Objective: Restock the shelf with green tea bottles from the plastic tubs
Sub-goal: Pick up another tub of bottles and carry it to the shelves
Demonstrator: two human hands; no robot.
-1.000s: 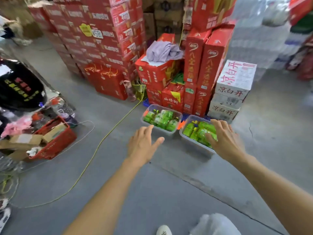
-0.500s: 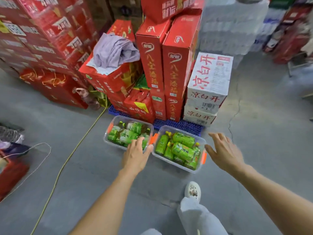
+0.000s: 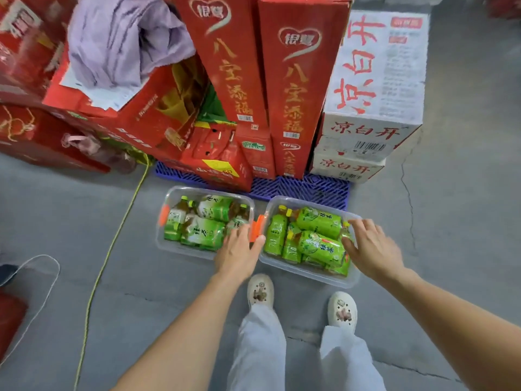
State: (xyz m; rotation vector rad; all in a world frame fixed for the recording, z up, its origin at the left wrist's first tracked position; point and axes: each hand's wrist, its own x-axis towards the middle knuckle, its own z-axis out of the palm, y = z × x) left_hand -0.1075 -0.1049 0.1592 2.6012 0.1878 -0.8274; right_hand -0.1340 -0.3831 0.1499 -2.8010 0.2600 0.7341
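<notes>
Green-labelled, yellow-capped bottles point(image 3: 321, 245) are heaped in the left tub point(image 3: 183, 251) and right tub point(image 3: 306, 273) on the floor point(image 3: 84, 215). Left hand point(image 3: 238, 251) and right hand point(image 3: 372, 248) are spread over the rims, grasping nothing.

You are facing two tall red cartons point(image 3: 225, 69) in the upper middle of the frame, each carrying 八宝添福 in gold down its face under a heart logo reading 银鹭. To their right, two stacked white cartons point(image 3: 372, 80) are showing 凉白开 in red, and the upper one is also bearing a barcode. Low in the centre, a green bottle point(image 3: 321, 246) is showing 绿茶; its smaller print is blurring out.
</notes>
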